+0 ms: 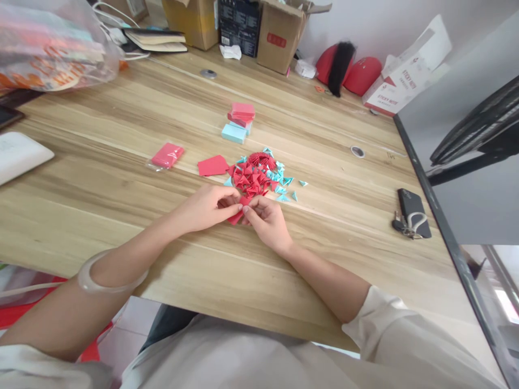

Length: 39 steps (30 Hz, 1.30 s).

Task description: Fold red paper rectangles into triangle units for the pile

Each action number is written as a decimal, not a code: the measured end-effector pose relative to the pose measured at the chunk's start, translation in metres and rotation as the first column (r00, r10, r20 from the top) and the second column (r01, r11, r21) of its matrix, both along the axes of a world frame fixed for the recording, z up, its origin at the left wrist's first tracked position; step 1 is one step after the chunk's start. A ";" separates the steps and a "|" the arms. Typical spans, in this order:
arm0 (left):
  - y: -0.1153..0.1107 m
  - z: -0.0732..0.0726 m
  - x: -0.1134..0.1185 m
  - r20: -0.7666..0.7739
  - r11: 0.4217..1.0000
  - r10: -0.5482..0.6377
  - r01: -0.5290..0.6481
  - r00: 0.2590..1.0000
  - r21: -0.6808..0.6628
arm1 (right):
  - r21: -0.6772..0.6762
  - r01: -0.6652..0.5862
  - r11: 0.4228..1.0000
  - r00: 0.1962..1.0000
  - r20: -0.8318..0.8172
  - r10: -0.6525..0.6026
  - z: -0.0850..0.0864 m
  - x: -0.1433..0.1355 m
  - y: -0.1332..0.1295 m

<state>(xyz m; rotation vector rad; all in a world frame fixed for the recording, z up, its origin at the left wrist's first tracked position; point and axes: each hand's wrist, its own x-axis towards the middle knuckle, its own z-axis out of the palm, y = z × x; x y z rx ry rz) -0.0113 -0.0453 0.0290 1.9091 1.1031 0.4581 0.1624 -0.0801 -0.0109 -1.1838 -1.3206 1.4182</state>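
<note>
A small piece of red paper [235, 218] is pinched between my two hands, low over the wooden table. My left hand [214, 205] grips it from the left, and my right hand [265, 217] holds its right side with thumb and fingers. Just beyond the fingertips lies a pile of folded red paper triangles [251, 178], with folded light-blue triangles [279, 175] along its right side. A curved row of joined red pieces [263, 159] rests at the back of the pile. Flat red paper slips [213, 166] lie to the left of it.
A wrapped pack of red paper [167, 155] sits left, and stacked red slips [243, 111] and light-blue slips [234, 133] stand behind. Cardboard boxes [281, 38] line the back. Keys [407, 227] lie on a black case [414, 208] at right; a plastic bag [52, 48] fills the far left.
</note>
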 end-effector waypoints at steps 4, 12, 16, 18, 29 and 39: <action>-0.001 0.001 -0.001 -0.018 1.000 0.003 -0.003 1.000 0.021 | 0.000 -0.001 1.000 1.000 0.009 0.001 0.000 0.000 0.000; -0.001 0.002 0.001 -0.063 0.999 -0.003 0.006 0.998 0.047 | 0.010 -0.006 1.000 1.000 0.018 0.005 -0.001 -0.001 -0.001; -0.001 0.003 0.001 -0.065 0.999 -0.012 0.014 0.998 0.042 | 0.013 -0.006 1.000 1.000 0.015 0.006 -0.001 -0.001 -0.001; -0.001 0.003 0.001 -0.065 0.999 -0.010 0.013 0.998 0.046 | 0.015 -0.006 1.000 1.000 0.018 0.006 -0.001 0.000 0.000; -0.001 0.004 0.001 -0.082 0.999 -0.008 0.011 0.997 0.037 | 0.006 -0.008 1.000 1.000 0.013 0.008 0.000 -0.001 0.001; -0.001 0.004 0.001 -0.073 0.998 -0.011 0.015 0.997 0.054 | 0.004 -0.006 1.000 1.000 0.000 0.006 0.002 -0.001 0.000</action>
